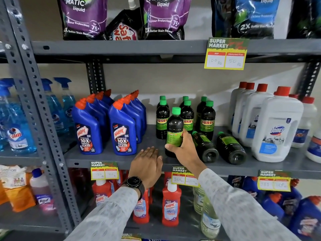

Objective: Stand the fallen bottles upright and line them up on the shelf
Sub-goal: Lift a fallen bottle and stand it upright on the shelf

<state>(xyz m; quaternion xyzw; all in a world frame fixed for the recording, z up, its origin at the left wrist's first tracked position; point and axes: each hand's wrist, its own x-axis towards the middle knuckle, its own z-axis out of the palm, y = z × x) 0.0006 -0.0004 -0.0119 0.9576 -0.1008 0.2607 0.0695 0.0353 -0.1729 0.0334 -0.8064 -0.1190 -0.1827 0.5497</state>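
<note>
On the grey middle shelf (107, 158) stand several dark Sunny bottles (207, 119) with green caps, in rows. My right hand (182, 147) is shut around one more dark bottle (174, 129), held upright near the shelf's front. Just right of it, two dark bottles lie on their sides with their bases toward me: one (205, 147) right beside my hand, the other (231, 147) further right. My left hand (147, 162), a watch on its wrist, rests flat on the shelf's front edge with its fingers apart and nothing in it.
Blue Harpic bottles (121, 129) stand left of the dark ones, white Domex jugs (274, 126) to the right. Detergent pouches (83, 18) fill the shelf above, red bottles (171, 206) the shelf below. Price tags (225, 53) hang from the shelf edges.
</note>
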